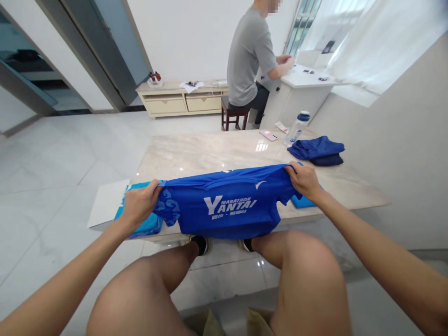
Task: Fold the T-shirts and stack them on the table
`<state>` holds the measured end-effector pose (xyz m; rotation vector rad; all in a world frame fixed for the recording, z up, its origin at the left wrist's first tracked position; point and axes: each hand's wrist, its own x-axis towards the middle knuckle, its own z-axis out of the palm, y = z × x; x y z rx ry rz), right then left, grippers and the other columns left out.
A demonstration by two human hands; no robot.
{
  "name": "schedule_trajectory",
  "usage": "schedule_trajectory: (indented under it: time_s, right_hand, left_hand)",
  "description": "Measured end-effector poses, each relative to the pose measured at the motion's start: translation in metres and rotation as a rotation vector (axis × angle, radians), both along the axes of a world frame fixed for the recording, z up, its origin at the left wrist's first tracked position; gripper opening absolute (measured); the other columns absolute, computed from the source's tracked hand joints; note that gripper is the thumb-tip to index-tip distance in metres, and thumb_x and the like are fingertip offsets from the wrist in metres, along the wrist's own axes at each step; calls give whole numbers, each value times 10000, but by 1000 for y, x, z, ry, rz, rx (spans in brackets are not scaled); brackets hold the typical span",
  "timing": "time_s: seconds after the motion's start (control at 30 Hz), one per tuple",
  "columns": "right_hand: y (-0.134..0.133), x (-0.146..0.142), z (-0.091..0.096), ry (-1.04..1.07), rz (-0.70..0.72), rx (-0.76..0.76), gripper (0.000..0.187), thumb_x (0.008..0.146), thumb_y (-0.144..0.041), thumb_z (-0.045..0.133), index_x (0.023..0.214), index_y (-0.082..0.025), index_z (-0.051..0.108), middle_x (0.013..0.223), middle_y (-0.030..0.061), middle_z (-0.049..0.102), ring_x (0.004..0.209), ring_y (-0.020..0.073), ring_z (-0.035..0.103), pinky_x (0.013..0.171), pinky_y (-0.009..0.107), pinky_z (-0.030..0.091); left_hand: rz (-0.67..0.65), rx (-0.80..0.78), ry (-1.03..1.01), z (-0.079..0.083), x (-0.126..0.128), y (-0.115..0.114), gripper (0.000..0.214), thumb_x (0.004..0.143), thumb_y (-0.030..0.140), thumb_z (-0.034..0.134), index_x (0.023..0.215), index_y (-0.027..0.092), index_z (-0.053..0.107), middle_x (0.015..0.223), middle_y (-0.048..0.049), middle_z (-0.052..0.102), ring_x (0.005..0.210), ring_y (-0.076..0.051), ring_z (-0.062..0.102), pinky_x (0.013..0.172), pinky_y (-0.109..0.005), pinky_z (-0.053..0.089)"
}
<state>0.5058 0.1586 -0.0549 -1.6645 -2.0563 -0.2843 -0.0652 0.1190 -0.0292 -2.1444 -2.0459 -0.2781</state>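
Observation:
A bright blue T-shirt (227, 205) with white "YANTAI MARATHON" lettering is stretched between my two hands over the near edge of a low marble table (210, 151). My left hand (140, 205) is closed on the shirt's left end, and my right hand (304, 179) is closed on its right end. The shirt's lower part hangs over the table edge in front of my knees. A lighter blue garment (149, 226) lies on the table under my left hand, and another light blue piece (301, 203) shows under my right wrist.
Folded dark blue clothes (318, 151) lie at the table's far right, beside a water bottle (297, 128) and a pink phone (268, 135). A person in a grey shirt (250, 58) sits on a stool at a white desk beyond. A low cabinet (182, 98) stands against the back wall.

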Motion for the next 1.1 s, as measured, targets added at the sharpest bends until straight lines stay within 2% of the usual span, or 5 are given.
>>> schedule_trajectory:
  time_s: [0.37,0.63,0.83,1.0,1.1]
  right_hand:
    - [174,-12,-74,-128,-97,-152,556,1146,-550,368,1037,-186,775,817,153,784,726,298,670,659,330,339]
    - [287,-47,-92,64,-204,-19,429,1118,-485,447,1160,-185,751,1034,185,797,988,343,699,871,426,515]
    - [232,-80,-87,104,25,-46,489,1078,-292,417,1494,-146,628,1487,235,671,1386,417,592,1157,634,464]
    - [119,-100,-98,78,240,-234,588,1142,-423,347,1611,-144,568,1720,204,497,1614,369,447,1329,610,360]
    - [65,-98,-120,74,228,-322,660,1150,-492,305,1656,-141,543,1778,185,412,1678,370,354,1364,615,313]
  left_hand:
    - [-33,-149,107,-58,24,167,427,1097,533,482,992,216,749,822,-138,758,828,-349,746,665,-328,356]
    - [103,46,-305,-114,29,273,292,1087,434,520,1012,220,704,986,-130,751,1061,-338,718,821,-379,447]
    - [-114,166,-370,-126,62,256,395,1085,312,484,1416,129,602,1442,-243,643,1391,-384,596,1178,-536,449]
    - [-429,-45,-283,-135,98,161,586,1135,425,398,1653,161,465,1726,-187,494,1617,-339,437,1368,-534,292]
    - [-384,-137,-237,-155,106,109,679,1137,477,355,1738,161,376,1804,-167,385,1685,-338,342,1400,-571,236]
